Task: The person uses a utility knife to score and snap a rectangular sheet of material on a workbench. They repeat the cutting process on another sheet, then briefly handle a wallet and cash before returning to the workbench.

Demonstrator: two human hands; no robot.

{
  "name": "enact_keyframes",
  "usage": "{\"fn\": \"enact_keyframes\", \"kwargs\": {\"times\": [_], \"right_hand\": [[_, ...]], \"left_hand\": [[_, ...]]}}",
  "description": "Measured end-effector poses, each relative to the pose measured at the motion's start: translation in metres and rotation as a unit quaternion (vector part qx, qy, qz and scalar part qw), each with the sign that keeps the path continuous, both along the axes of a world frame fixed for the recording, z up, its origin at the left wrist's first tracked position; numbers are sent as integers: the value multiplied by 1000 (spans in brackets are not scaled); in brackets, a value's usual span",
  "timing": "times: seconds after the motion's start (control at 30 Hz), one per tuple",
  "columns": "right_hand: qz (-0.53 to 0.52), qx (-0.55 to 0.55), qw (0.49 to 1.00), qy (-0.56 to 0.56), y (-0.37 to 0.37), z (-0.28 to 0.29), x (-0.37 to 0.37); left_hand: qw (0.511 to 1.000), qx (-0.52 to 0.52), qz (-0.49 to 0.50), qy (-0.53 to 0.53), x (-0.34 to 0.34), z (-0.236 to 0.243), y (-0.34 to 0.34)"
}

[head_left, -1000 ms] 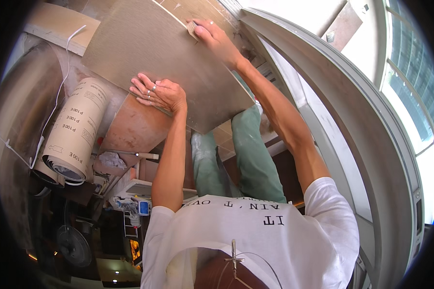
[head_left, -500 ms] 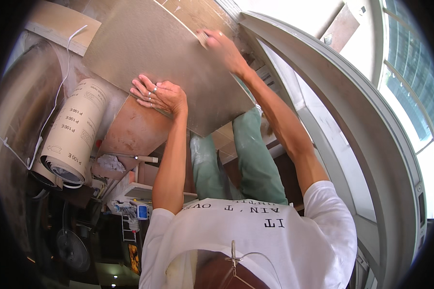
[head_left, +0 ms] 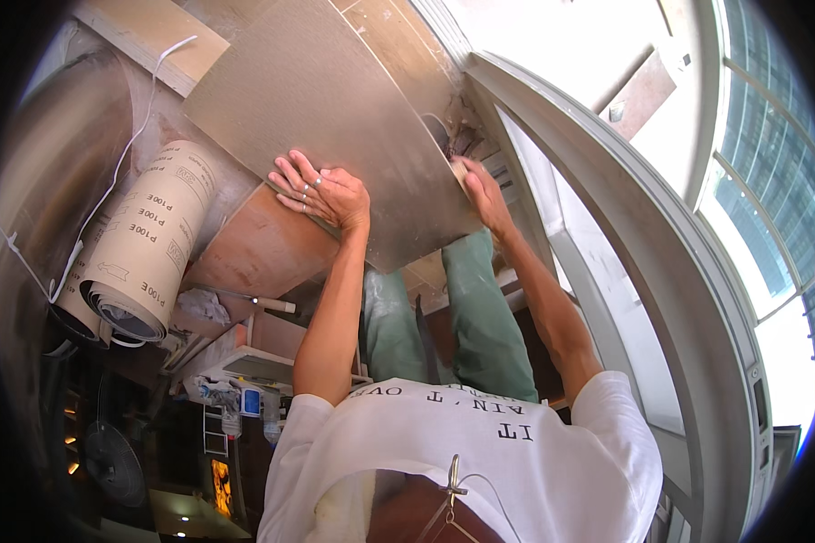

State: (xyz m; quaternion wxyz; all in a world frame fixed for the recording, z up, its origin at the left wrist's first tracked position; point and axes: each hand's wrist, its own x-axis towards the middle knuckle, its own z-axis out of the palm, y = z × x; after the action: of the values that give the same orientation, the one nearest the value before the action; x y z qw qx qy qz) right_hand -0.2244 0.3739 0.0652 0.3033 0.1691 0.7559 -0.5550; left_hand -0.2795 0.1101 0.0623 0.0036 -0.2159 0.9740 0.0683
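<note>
A large flat grey-brown panel (head_left: 335,118) lies in front of me, its near corner above my knees. My left hand (head_left: 324,192) rests on its left edge with the fingers stretched out, rings on some of them. At the panel's right edge my right hand (head_left: 485,192) is closed around a small tan block (head_left: 460,172), pressed against that edge. The fingers on the block's far side are partly hidden and slightly blurred. Beneath the panel's left side, a reddish-brown board (head_left: 263,242) sticks out.
Left of the panel lies a roll of tan sandpaper (head_left: 154,235) with a white cable (head_left: 118,172) beside it. A brush-like tool with a pale handle (head_left: 273,305) and bottles (head_left: 251,400) are lower left. A grey metal frame (head_left: 643,172) curves along the right.
My right hand has slid toward me along the panel's right edge with the block. The left hand stays on the panel. The whole view has shifted slightly.
</note>
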Motion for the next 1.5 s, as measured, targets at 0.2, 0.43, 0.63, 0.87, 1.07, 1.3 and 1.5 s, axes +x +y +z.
{"fn": "enact_keyframes", "kwargs": {"times": [0.2,0.43,0.63,0.87,1.07,1.3,1.5], "right_hand": [[-4,-12,999,31,-49,0,-102],[31,-66,994,82,-95,6,-205],[-1,-1,1000,-10,-48,7,-93],[95,-76,927,355,-171,53,-408],[-88,-181,971,130,-88,75,-335],[-314,-70,927,-191,27,92,13],[-577,-186,756,-246,-17,61,149]], "left_hand": [[1000,5,9,6,1,1,0],[999,15,22,18,0,-2,-1],[1000,12,24,2,3,4,-1],[999,6,28,22,0,1,5],[998,-7,20,51,-5,0,9],[993,63,-15,99,-23,5,-24],[984,24,-171,51,-192,15,-97]]}}
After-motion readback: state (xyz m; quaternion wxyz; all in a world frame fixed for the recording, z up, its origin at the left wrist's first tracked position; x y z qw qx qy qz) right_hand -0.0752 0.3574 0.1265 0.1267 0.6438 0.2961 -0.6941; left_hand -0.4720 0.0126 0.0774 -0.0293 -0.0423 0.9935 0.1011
